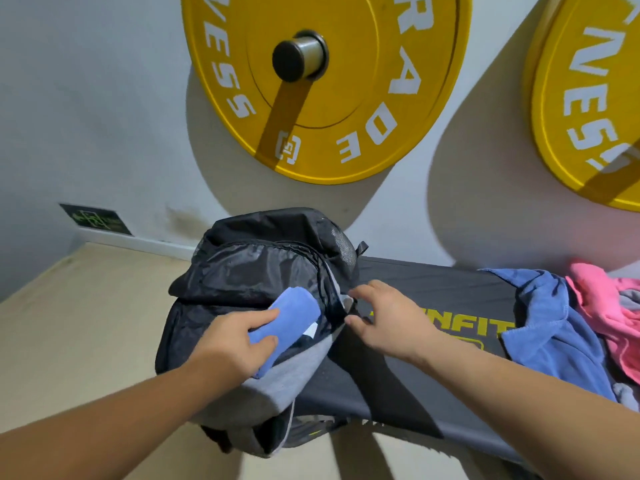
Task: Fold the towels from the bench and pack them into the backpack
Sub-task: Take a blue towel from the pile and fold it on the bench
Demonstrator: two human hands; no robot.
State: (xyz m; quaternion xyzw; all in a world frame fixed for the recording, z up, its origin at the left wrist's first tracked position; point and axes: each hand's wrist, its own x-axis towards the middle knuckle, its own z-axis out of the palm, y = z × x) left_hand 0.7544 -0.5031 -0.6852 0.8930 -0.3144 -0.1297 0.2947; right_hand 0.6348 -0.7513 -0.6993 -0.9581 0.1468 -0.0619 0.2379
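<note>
A black and grey backpack [249, 268] stands on the left end of the dark bench [433, 292], its main opening gaping toward me. My left hand [239, 337] grips a folded blue towel [294, 306] and holds it at the mouth of the backpack. My right hand [384, 318] is at the right edge of the opening, its fingers pinching the bag's edge or zipper there. On the right of the bench lie a crumpled blue towel [557, 334] and a pink towel [602, 306].
Two yellow weight plates [346, 98] hang on the white wall behind the bench, the second [588, 109] at the far right. Beige floor [79, 323] spreads to the left of the bench.
</note>
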